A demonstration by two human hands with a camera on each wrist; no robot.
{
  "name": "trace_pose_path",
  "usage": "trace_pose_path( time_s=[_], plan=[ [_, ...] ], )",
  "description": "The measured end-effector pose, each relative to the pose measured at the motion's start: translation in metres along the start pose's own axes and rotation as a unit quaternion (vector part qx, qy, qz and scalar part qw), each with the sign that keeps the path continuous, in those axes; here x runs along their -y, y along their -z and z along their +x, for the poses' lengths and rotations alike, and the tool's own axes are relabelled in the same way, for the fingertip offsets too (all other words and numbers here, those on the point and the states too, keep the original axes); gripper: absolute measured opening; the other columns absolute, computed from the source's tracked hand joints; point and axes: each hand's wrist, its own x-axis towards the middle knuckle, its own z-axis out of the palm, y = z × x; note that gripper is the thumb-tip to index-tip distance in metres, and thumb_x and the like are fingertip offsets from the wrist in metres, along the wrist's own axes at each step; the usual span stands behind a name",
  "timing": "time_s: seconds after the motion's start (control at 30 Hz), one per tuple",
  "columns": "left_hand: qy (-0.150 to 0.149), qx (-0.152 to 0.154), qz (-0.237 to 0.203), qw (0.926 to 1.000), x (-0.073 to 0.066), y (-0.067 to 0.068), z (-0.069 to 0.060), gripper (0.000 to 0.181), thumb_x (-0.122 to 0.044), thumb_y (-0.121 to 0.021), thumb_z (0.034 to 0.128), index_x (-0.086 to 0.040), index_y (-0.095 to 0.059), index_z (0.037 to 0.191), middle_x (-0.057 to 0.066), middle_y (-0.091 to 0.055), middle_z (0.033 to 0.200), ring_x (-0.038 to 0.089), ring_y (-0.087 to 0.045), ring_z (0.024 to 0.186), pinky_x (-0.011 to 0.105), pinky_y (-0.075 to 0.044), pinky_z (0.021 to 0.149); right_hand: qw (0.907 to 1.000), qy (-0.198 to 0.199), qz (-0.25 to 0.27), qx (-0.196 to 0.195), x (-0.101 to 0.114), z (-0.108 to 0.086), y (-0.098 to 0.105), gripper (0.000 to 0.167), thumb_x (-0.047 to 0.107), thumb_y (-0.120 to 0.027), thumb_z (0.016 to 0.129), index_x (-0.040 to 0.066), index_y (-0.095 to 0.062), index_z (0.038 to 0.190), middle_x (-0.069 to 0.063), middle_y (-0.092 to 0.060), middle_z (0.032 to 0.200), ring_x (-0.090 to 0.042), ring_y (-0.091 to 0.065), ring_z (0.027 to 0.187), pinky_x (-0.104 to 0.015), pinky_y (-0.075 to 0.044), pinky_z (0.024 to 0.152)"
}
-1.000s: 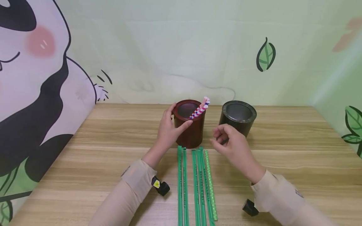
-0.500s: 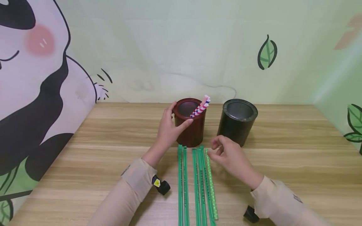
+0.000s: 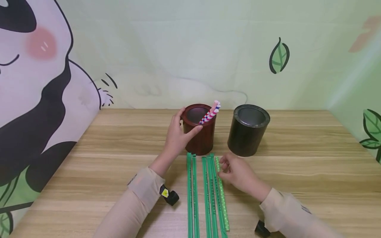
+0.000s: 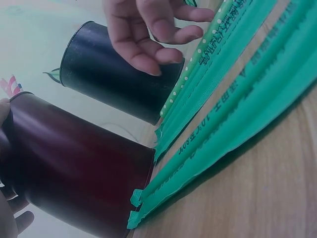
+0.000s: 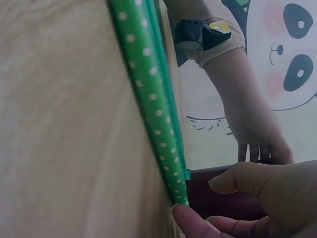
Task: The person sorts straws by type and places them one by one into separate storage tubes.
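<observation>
My left hand [image 3: 178, 137] grips the side of a dark red cup [image 3: 202, 140], its thumb on the front just under the rim. Several patterned paper straws [image 3: 210, 114] in pink, red, blue and white lean inside that cup. My right hand [image 3: 240, 173] is at the upper part of a green polka-dot paper straw [image 3: 223, 198] lying on the table. Its fingers are bent, with a gap to the thumb. In the right wrist view a fingertip [image 5: 185, 218] is by the far end of the dotted straw [image 5: 153, 99], apparently touching it, and the thumb stands apart.
Several straws in green wrappers [image 3: 194, 198] lie lengthwise, left of the dotted straw. A black cup [image 3: 247, 138] stands to the right of the red one. Behind the wooden table [image 3: 134, 138] is a cloth backdrop [image 3: 190, 49] with a panda and leaves.
My right hand has come down from in front of the black cup to the dotted straw, uncovering that cup. The left hand keeps its hold on the red cup.
</observation>
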Motion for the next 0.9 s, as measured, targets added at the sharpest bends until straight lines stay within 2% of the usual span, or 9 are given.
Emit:
trace_pose_path(
  time_s=[0.13,0.4,0.73,0.9],
  plan=[
    [-0.001,0.000,-0.003,1.0000,0.000,0.000,0.000,0.087,-0.038,-0.074,0.0815,-0.007,-0.030,0.149,0.013,-0.043,0.144,0.026,-0.044,0.132,0.045,-0.038,0.111,0.9998,-0.013,-0.012,0.011,-0.002,0.001,-0.005,0.031,0.010,-0.071,0.078,-0.002,-0.059,0.104,-0.005,-0.059,0.081,-0.013,-0.051,0.071,-0.022,-0.044,0.061],
    [0.002,-0.001,-0.002,1.0000,0.001,0.000,0.000,0.086,-0.039,-0.074,0.0816,-0.007,-0.030,0.149,0.013,-0.043,0.144,0.026,-0.044,0.132,0.045,-0.038,0.111,0.9992,-0.015,-0.035,0.011,-0.001,0.003,-0.009,0.029,0.010,-0.072,0.076,-0.002,-0.058,0.100,-0.004,-0.057,0.075,-0.012,-0.049,0.066,-0.022,-0.042,0.058],
    [0.003,-0.001,0.001,1.0000,0.002,0.000,0.000,0.087,-0.040,-0.074,0.0814,-0.008,-0.030,0.149,0.012,-0.044,0.143,0.026,-0.044,0.131,0.046,-0.039,0.111,0.9965,-0.036,-0.072,0.023,0.004,0.006,-0.012,0.032,0.012,-0.074,0.078,-0.002,-0.058,0.102,-0.002,-0.055,0.070,-0.012,-0.048,0.064,-0.023,-0.039,0.058],
    [0.006,0.001,0.001,1.0000,0.002,0.000,0.000,0.087,-0.040,-0.074,0.0816,-0.008,-0.029,0.149,0.012,-0.044,0.143,0.025,-0.044,0.131,0.046,-0.039,0.111,0.9960,-0.046,-0.071,0.028,0.005,0.007,-0.013,0.032,0.012,-0.074,0.079,-0.002,-0.058,0.103,-0.002,-0.055,0.070,-0.013,-0.048,0.064,-0.024,-0.039,0.057]
  ],
)
